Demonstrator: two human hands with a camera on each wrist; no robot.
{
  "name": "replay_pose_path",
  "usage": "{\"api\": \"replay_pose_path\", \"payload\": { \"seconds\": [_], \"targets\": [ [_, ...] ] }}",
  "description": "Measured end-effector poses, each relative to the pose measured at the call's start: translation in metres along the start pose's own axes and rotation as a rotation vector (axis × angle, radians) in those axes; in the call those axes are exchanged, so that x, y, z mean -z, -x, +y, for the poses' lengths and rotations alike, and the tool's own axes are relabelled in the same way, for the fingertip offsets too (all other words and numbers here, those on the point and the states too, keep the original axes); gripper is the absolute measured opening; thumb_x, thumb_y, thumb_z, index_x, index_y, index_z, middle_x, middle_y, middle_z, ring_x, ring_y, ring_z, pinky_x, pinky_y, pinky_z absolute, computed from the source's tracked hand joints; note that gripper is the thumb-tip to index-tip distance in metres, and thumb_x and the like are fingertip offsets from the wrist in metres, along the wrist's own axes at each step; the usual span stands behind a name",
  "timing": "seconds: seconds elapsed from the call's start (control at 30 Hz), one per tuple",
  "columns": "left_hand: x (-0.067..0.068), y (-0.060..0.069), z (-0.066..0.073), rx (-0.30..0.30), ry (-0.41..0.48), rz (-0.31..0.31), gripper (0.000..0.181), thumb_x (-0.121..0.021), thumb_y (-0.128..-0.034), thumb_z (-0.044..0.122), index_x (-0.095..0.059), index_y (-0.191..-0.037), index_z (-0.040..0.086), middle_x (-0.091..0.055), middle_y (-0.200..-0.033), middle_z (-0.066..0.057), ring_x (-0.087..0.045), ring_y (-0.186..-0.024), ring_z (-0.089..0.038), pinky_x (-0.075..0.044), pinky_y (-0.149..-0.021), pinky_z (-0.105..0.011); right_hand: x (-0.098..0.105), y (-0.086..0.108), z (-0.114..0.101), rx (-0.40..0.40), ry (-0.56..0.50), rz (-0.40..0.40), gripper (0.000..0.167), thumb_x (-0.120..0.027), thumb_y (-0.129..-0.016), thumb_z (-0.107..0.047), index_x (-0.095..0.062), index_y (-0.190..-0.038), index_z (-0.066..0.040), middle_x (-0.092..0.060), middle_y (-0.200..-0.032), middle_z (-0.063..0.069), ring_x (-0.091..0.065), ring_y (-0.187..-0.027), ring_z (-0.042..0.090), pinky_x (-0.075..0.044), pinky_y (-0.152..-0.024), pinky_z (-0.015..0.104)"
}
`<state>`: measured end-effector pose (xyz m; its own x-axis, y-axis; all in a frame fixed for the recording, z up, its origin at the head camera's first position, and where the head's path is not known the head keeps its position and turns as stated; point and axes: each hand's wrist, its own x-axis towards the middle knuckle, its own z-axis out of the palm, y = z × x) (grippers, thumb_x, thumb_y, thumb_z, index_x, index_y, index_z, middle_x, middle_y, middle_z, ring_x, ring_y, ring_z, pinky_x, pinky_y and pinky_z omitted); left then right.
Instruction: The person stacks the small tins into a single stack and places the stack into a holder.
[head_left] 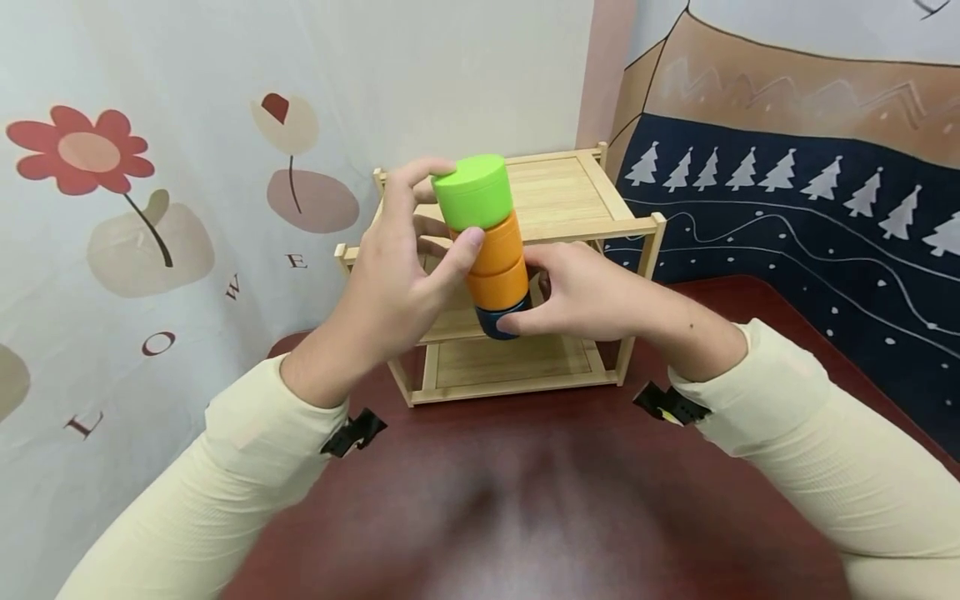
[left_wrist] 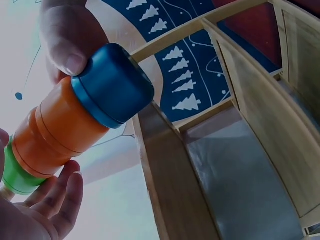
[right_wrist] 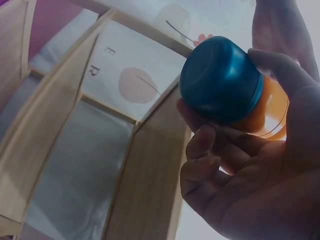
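Observation:
A column of round, smooth containers hangs in front of me, tilted a little. Its top is a bright green cylinder (head_left: pixel 474 192), its middle two orange sections (head_left: pixel 501 265), and its bottom a dark blue rounded cup or cap (left_wrist: pixel 114 86). My left hand (head_left: pixel 393 271) grips the upper part, thumb on the orange and a fingertip at the green top's edge. Low on the column, my right hand (head_left: pixel 588 292) holds the blue end and lower orange section between thumb and fingers. In the right wrist view, the right hand's other fingers (right_wrist: pixel 200 170) are curled beneath.
Behind the hands, a light wooden shelf rack (head_left: pixel 517 385) stands on the dark red table (head_left: pixel 525 492). Printed cloth (head_left: pixel 787 225) with white trees hangs to the right, and a pale flowered sheet (head_left: pixel 187 250) to the left. Black straps (head_left: pixel 356 433) sit at the cuffs.

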<state>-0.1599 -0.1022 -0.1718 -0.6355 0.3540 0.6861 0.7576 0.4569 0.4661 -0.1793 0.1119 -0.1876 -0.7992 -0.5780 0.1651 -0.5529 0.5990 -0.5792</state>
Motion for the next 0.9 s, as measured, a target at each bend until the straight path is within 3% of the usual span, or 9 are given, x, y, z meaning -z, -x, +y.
{"api": "replay_pose_path", "payload": {
  "seconds": [0.23,0.53,0.8,0.9],
  "targets": [
    [0.004,-0.012,0.001,0.001,-0.01,0.012,0.056,-0.058,-0.0983,0.032,-0.028,-0.142,0.014,-0.062,-0.12,-0.009,-0.069,-0.084,-0.017,-0.056,-0.07,-0.034,0.009,-0.006,-0.007,0.022,-0.006,0.029,0.047,-0.079,-0.081,-0.032,-0.063,-0.122,-0.015,-0.071,-0.109,-0.002,-0.064,-0.097,0.017,-0.05,-0.093,0.037],
    [0.009,-0.024,0.0,0.008,0.03,-0.007,0.054,-0.057,-0.0991,0.034,-0.028,-0.142,0.017,-0.062,-0.122,-0.009,-0.07,-0.089,-0.018,-0.057,-0.075,-0.034,0.014,-0.012,-0.007,-0.002,-0.05,0.04,0.045,-0.078,-0.083,-0.031,-0.063,-0.122,-0.016,-0.07,-0.107,-0.003,-0.064,-0.097,0.017,-0.05,-0.094,0.036],
    [0.009,-0.04,-0.003,-0.014,-0.015,-0.028,0.053,-0.054,-0.1009,0.034,-0.027,-0.143,0.016,-0.061,-0.122,-0.011,-0.068,-0.091,-0.017,-0.055,-0.081,-0.032,0.022,-0.02,-0.005,0.002,-0.079,0.077,0.048,-0.079,-0.083,-0.028,-0.062,-0.124,-0.012,-0.069,-0.116,0.003,-0.063,-0.106,0.018,-0.047,-0.101,0.041],
    [0.01,-0.045,-0.004,-0.015,-0.034,-0.028,0.053,-0.053,-0.1007,0.034,-0.027,-0.143,0.017,-0.06,-0.122,-0.012,-0.068,-0.091,-0.017,-0.055,-0.082,-0.033,0.024,-0.025,-0.003,0.004,-0.074,0.092,0.047,-0.079,-0.083,-0.028,-0.062,-0.124,-0.012,-0.069,-0.116,0.003,-0.062,-0.104,0.019,-0.048,-0.097,0.04]
  ]
}}
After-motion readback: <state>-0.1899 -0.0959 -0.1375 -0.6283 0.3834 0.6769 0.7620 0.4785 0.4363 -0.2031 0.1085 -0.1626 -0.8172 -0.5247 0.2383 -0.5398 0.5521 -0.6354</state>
